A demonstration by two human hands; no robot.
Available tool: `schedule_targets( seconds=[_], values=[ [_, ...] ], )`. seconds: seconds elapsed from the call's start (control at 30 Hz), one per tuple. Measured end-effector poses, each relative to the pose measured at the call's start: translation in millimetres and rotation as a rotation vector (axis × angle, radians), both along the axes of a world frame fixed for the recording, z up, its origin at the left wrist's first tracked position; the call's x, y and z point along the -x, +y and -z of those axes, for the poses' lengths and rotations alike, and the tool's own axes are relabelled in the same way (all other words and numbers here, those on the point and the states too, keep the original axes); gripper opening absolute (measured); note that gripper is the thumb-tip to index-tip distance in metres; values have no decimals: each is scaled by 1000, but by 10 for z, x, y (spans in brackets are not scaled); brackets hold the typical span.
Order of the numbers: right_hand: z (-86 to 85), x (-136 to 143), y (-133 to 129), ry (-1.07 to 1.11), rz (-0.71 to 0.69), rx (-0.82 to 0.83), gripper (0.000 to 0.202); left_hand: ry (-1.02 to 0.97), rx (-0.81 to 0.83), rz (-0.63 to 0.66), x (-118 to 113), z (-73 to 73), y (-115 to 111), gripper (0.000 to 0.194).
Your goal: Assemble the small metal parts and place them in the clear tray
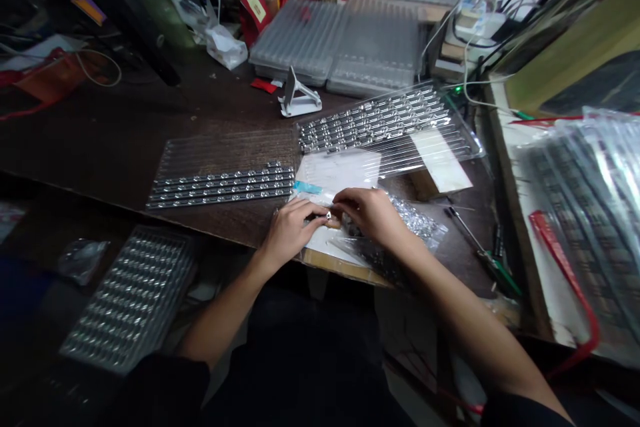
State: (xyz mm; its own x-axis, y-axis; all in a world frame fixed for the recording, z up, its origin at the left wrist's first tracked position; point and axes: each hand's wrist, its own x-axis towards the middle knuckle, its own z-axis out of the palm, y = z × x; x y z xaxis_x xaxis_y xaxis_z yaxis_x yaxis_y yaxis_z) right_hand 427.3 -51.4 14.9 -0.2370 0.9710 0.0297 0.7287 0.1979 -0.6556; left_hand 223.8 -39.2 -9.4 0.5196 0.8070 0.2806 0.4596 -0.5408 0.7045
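Note:
Close together at the table's front edge, both hands work over a white board (315, 241). My left hand (290, 227) pinches a small shiny metal part (329, 215) between thumb and finger. Just beside it, the fingers of my right hand (367, 210) are pressed together; whatever is in them is too small to name. A clear bag of small shiny parts (417, 220) lies under and beside my right wrist. To the left is a clear ribbed tray (225, 190) with several rows of metal pieces. A fuller tray (370, 120) lies tilted behind my hands.
Stacked clear trays (335, 40) stand at the back, with a white phone stand (300, 97) before them. A white-topped block (440, 160), a screwdriver (467, 227) and green-handled pliers (500, 273) lie right. More filled trays (130, 300) sit lower left; others (590, 213) lie far right.

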Motion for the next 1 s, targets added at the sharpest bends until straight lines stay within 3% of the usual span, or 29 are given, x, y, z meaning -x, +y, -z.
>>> schedule_targets(
  seconds=[0.2, 0.3, 0.43, 0.67, 0.83, 1.0],
  values=[
    [-44, 52, -30, 21, -187, -3, 22, -54, -54, -249, 38, 28, -5, 5],
    [-58, 143, -86, -134, -278, -36, 24, 78, -68, -191, 46, 53, -2, 6],
    [-42, 250, -158, -411, -285, -133, 25, 120, -96, -113, 79, 71, -2, 10],
    [-20, 218, -140, -411, -239, -119, 25, 88, -123, -139, 100, 74, -38, 11],
    [-94, 218, -136, -500, -299, -107, 21, 87, -116, -171, 72, 52, -34, 10],
    [-128, 169, -128, -333, -232, -80, 19, 63, -103, -187, 69, 40, -16, 11]
  ],
)
